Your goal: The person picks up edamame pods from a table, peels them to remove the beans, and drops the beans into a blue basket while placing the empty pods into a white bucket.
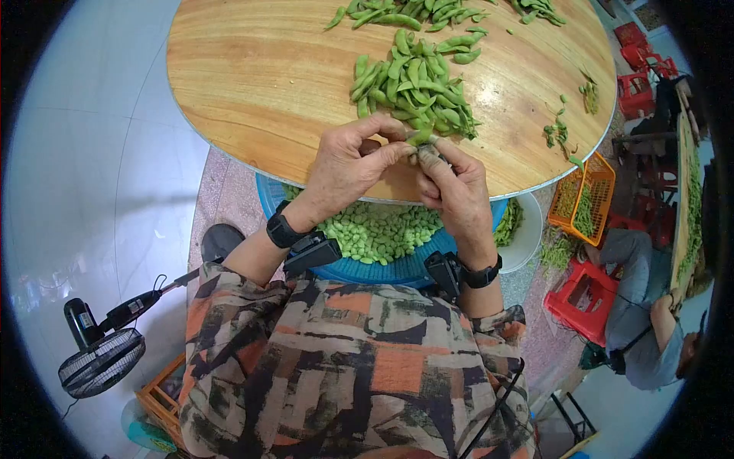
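Both hands meet at the near edge of a round wooden table (252,92). A green edamame pod (419,138) is pinched between the thumb and fingers of my left hand (353,157). My right hand (457,180) closes on the pod's other end, its fingertips touching those of the left. Right behind them lies a heap of edamame pods (413,80). Below the table edge, a blue basket (329,271) sits in front of my body, with many shelled green beans (382,233) in it.
More pods (413,11) lie at the table's far side, with stem scraps (560,130) at right. A white bucket (527,241), an orange crate (600,187) and a red stool (585,302) stand to the right. Another person (650,329) sits there. A fan (103,359) is at left.
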Available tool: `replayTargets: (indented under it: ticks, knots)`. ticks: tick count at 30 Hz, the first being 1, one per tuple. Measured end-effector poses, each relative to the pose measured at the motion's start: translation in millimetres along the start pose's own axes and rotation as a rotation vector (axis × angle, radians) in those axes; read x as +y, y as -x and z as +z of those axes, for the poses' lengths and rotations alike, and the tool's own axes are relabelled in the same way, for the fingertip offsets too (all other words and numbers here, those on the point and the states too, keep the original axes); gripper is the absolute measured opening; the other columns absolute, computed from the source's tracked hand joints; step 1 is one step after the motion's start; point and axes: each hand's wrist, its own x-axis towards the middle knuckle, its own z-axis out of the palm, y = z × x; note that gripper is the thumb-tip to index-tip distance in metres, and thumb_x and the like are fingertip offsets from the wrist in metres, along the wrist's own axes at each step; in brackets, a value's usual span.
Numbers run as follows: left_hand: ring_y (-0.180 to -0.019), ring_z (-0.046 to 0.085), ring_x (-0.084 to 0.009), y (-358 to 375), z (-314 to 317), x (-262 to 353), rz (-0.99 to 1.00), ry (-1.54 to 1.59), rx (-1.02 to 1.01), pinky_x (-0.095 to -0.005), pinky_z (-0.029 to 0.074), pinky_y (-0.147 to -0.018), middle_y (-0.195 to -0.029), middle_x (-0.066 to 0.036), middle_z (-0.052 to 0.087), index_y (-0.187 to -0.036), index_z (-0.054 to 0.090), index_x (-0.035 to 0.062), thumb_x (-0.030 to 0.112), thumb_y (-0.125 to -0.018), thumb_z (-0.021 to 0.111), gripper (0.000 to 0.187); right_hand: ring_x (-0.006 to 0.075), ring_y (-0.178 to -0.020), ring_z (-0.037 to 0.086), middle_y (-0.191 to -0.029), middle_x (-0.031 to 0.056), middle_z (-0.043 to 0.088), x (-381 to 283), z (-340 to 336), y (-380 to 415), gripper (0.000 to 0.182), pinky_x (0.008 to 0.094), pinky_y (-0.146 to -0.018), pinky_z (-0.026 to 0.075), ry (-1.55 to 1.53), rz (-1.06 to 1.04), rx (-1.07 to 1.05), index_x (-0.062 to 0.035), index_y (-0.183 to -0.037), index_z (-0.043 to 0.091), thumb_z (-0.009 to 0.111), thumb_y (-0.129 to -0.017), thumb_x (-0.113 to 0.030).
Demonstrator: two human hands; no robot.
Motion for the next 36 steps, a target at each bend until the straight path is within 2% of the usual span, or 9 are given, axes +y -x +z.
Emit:
replayTargets:
  ticks: [11, 13, 16, 20, 23, 25, 29, 31, 36]
  knots:
    - [-0.052, 0.056, -0.0048, 4, -1, 5, 0.047, -0.134, -0.035, -0.0196, 0.040, -0.042, -0.067, -0.001, 0.062, -0.105, 0.062, 0.0011, 0.003, -0.091, 0.065, 0.014, 0.0031, -0.051, 0.035, -0.064, -0.0047, 0.046, 4, -1, 1, 0.015, 0.0204, -0.046, 0.029, 0.064, -0.071, 0.048, 0.0016, -0.103, 0.063, 0.054, -0.099, -0.010]
    - [-0.054, 0.060, -0.0086, 1, -14, 6, -0.376, 0.410, -0.161, -0.0211, 0.044, -0.043, -0.085, -0.004, 0.065, -0.099, 0.060, -0.0013, 0.002, -0.090, 0.066, 0.012, 0.0031, -0.052, 0.037, -0.065, -0.0040, 0.048, 0, -6, 3, 0.016, 0.0203, -0.045, 0.030, 0.023, -0.079, -0.071, 0.0025, -0.102, 0.063, 0.055, -0.099, -0.011]
    - [-0.049, 0.058, -0.0106, 2, -19, -5, -0.457, 0.877, -0.308, -0.0220, 0.041, -0.038, -0.082, -0.004, 0.063, -0.097, 0.058, 0.0017, 0.008, -0.091, 0.068, 0.013, 0.0031, -0.052, 0.038, -0.068, -0.0033, 0.051, -8, -10, 6, 0.016, 0.0205, -0.045, 0.030, -0.189, 0.044, -0.187, 0.0033, -0.100, 0.063, 0.055, -0.098, -0.010]
    - [-0.048, 0.057, -0.0118, 5, -17, -6, -0.438, 0.980, -0.334, -0.0208, 0.042, -0.039, -0.080, -0.005, 0.061, -0.096, 0.057, 0.0027, 0.011, -0.090, 0.069, 0.016, 0.0030, -0.052, 0.038, -0.071, -0.0023, 0.054, -10, -12, 8, 0.015, 0.0202, -0.044, 0.029, -0.224, 0.096, -0.227, 0.0031, -0.099, 0.064, 0.053, -0.099, -0.007]
    - [-0.052, 0.054, -0.0087, -3, -22, 5, -0.428, 0.605, -0.379, -0.0216, 0.041, -0.045, -0.088, -0.005, 0.062, -0.100, 0.055, 0.0032, 0.012, -0.087, 0.072, 0.023, 0.0055, -0.056, 0.043, -0.072, 0.0007, 0.055, -9, -6, 8, 0.014, 0.0231, -0.047, 0.034, 0.068, 0.055, -0.167, 0.0036, -0.096, 0.064, 0.053, -0.096, -0.005]
    - [-0.057, 0.054, -0.0095, -7, -20, 6, -0.145, -0.197, -0.337, -0.0217, 0.041, -0.051, -0.079, -0.001, 0.061, -0.097, 0.055, 0.0045, 0.011, -0.087, 0.072, 0.021, 0.0081, -0.062, 0.048, -0.070, 0.0034, 0.055, -3, 6, 10, 0.012, 0.0264, -0.054, 0.040, 0.626, -0.282, -0.032, 0.0046, -0.093, 0.063, 0.055, -0.092, -0.004]
    - [-0.059, 0.054, -0.0125, -12, -20, 18, -0.087, -0.330, -0.360, -0.0243, 0.041, -0.053, -0.067, -0.005, 0.056, -0.097, 0.056, 0.0031, 0.014, -0.088, 0.070, 0.020, 0.0080, -0.067, 0.050, -0.069, 0.0041, 0.056, -4, 4, 10, 0.011, 0.0266, -0.059, 0.043, 0.565, -0.196, -0.032, 0.0048, -0.093, 0.062, 0.058, -0.089, -0.004]
    - [-0.058, 0.055, -0.0157, -13, -21, 21, 0.100, -0.571, -0.396, -0.0301, 0.041, -0.053, -0.063, -0.011, 0.052, -0.099, 0.056, 0.0006, 0.018, -0.091, 0.066, 0.022, 0.0079, -0.066, 0.050, -0.070, 0.0037, 0.056, -4, -3, 8, 0.011, 0.0263, -0.058, 0.042, 0.512, -0.135, -0.044, 0.0047, -0.093, 0.063, 0.058, -0.089, -0.003]
    - [-0.057, 0.054, -0.0160, -16, -22, 10, 0.196, -0.568, -0.403, -0.0316, 0.041, -0.053, -0.063, -0.013, 0.048, -0.105, 0.056, -0.0006, 0.020, -0.096, 0.059, 0.022, 0.0076, -0.063, 0.049, -0.069, 0.0029, 0.055, -3, -6, 7, 0.012, 0.0257, -0.055, 0.041, 0.455, -0.069, -0.021, 0.0048, -0.094, 0.064, 0.059, -0.088, -0.004]
